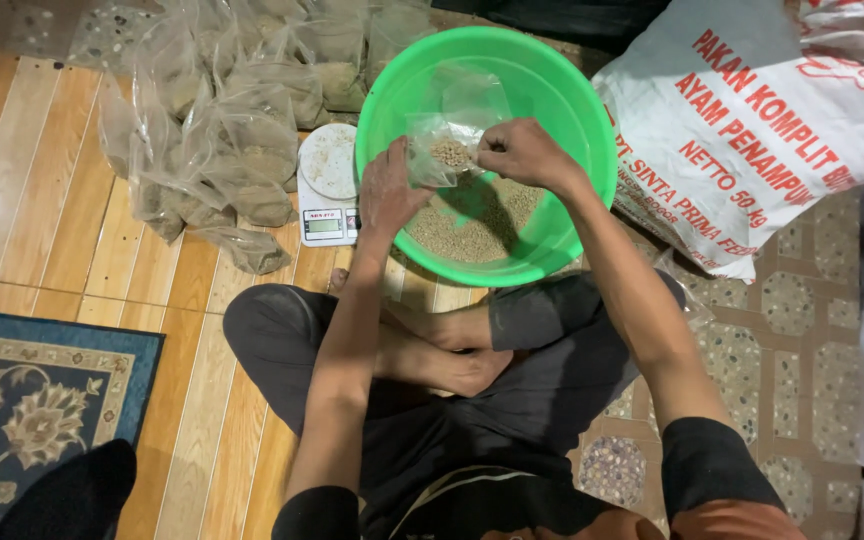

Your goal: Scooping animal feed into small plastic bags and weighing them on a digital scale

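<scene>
You sit cross-legged on the wooden floor (72, 200) with both hands over the green basin (562, 90), which rests on the floor just in front of your crossed legs. Between your hands hangs a small clear plastic bag (442, 150), holding a little heap of brown feed pellets in its bottom. Your left hand (389, 190) closes on the bag's lower left side, fingers wrapped around the plastic, while your right hand (522, 152) pinches the bag's upper right edge between thumb and fingertips. The bag sits directly between the two hands, touching both, above the loose pellets (477, 225) that cover the near part of the basin's bottom. Just beside the basin's left rim, and near your left hand, stands a small white digital scale (329, 185) with a round pan. Beyond the scale, towards the far left of the floor, lies a pile of filled clear bags (222, 130). To the right of the basin, touching its rim, a large white feed sack (752, 110) with red print lies on the patterned tile.
</scene>
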